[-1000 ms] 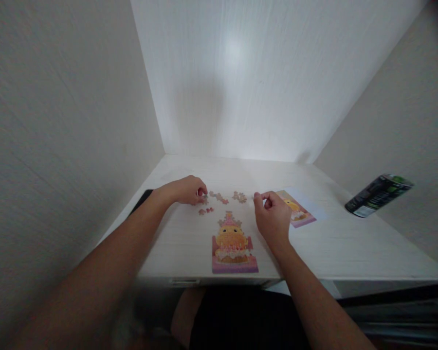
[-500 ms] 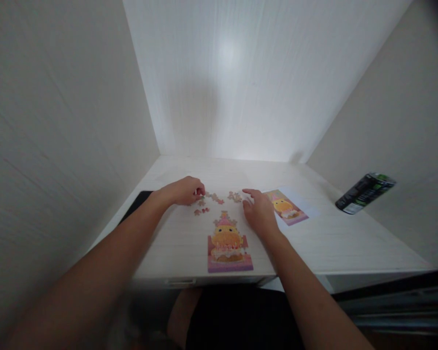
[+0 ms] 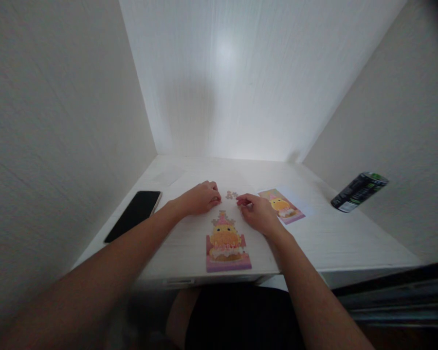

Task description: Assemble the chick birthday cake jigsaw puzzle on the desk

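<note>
A partly assembled jigsaw puzzle (image 3: 226,245) lies at the table's front edge, showing a yellow character with a pink hat and a cake. Beyond its top is a small cluster of loose puzzle pieces (image 3: 231,195). To the left of that cluster, my left hand (image 3: 203,198) rests low with curled fingers, its fingertips at the tabletop and hiding whatever they hold. My right hand (image 3: 258,213) is on the cluster's right, thumb and forefinger brought together in a pinch. Anything between those fingertips is too small to make out.
A printed reference picture (image 3: 282,206) lies right of my right hand. Farther right stands a dark can (image 3: 359,192). A black phone (image 3: 134,216) lies by my left forearm, and a pale flat sheet (image 3: 170,176) is behind it. Walls enclose the white table (image 3: 314,243).
My left hand has moved right, over where loose pieces were lying, uncovering the phone. My right hand's fingers have drawn together from a spread pose. The assembled puzzle looks the same.
</note>
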A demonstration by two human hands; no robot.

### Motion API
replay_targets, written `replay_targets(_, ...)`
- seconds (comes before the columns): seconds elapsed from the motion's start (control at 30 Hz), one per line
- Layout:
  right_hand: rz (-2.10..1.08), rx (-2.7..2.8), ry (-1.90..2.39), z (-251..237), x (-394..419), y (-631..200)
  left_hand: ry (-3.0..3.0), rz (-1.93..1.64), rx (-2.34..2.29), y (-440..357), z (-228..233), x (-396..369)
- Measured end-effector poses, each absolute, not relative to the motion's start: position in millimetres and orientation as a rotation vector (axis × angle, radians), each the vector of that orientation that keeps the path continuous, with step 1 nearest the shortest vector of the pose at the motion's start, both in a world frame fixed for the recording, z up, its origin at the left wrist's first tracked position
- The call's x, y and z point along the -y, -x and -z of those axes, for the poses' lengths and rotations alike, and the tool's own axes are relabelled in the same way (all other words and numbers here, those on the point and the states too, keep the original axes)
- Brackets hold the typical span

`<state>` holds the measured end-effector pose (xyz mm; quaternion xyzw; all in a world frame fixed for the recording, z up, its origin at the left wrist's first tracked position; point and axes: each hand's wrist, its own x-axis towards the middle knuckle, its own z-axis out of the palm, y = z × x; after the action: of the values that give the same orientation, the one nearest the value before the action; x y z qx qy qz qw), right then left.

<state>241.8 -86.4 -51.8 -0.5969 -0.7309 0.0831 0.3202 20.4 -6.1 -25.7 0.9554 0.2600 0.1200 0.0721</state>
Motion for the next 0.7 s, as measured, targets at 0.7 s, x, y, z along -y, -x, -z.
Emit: replay_targets(0.7,-0.563,1.619,1.359,45,98,-229,-2.564,-0.621,-0.684,-33,21,17)
